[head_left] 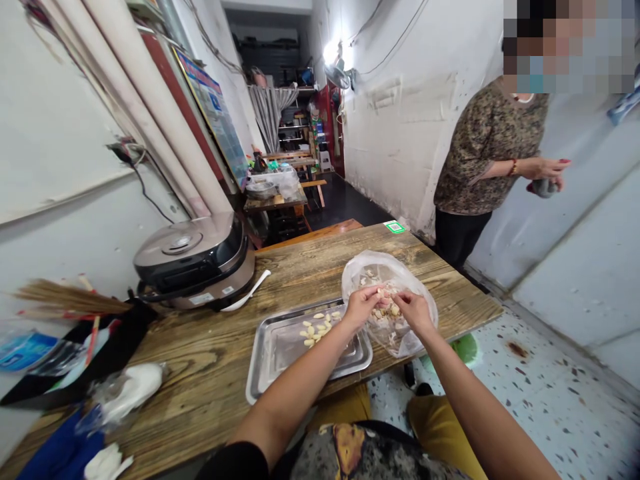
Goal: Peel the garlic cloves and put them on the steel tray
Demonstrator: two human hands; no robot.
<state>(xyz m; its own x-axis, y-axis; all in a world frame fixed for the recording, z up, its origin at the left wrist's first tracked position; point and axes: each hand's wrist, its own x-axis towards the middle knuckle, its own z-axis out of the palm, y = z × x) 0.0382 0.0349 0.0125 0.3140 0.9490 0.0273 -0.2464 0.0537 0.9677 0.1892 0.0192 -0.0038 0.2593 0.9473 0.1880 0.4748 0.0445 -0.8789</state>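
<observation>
My left hand (363,307) pinches a small pale garlic clove (381,293) over an open clear plastic bag (367,262). Close beside it, my right hand (414,311) has its thumb and finger closed at the clove's right side; exactly what lies between those fingertips is partly hidden. Inside the bag are unpeeled cloves and loose papery garlic skins (389,325). To the left, under my left forearm, a shallow metal tray (256,360) bears several peeled garlic cloves (320,329).
A rice cooker (193,257) stands at the table's back left, with a white spoon (247,293) beside it. A black holder with chopsticks (95,333) and a wrapped white bundle (133,390) lie left. A person (493,147) stands at right, beyond the wooden table (210,347).
</observation>
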